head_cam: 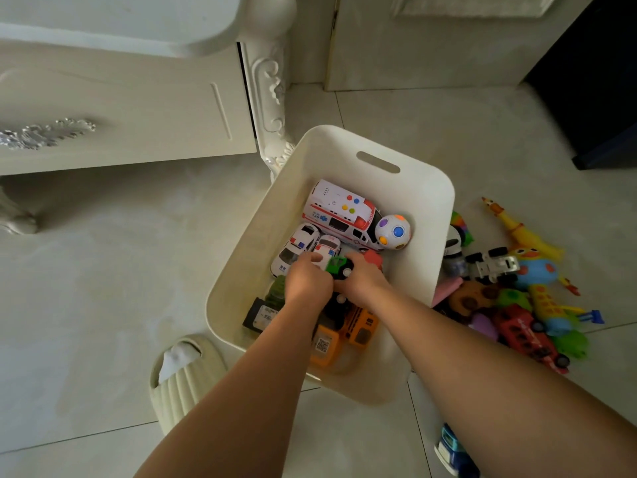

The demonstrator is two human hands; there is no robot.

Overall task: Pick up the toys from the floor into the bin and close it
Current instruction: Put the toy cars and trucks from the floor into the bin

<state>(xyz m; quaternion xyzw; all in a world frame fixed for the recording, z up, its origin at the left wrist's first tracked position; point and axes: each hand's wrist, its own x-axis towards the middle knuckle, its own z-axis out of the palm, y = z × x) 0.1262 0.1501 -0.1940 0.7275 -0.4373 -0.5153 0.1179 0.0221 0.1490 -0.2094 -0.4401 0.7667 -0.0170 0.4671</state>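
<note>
A white open bin (427, 201) stands on the tiled floor. Inside lie a toy ambulance (339, 215), a dotted white ball (393, 232), two small white police cars (294, 248), an orange truck (344, 334) and a dark toy (260, 315). Both my hands are down inside the bin. My left hand (307, 279) and my right hand (362, 276) together grip a small green toy car (339, 266) with black wheels, just above the other toys. A pile of colourful toys (510, 294) lies on the floor right of the bin.
A white carved cabinet (120, 108) stands at the left, its leg (275, 146) touching the bin's far corner. A cream slipper (182, 377) is by the bin's near left. A blue toy car (451, 450) lies under my right arm. A dark object (599, 81) fills the top right.
</note>
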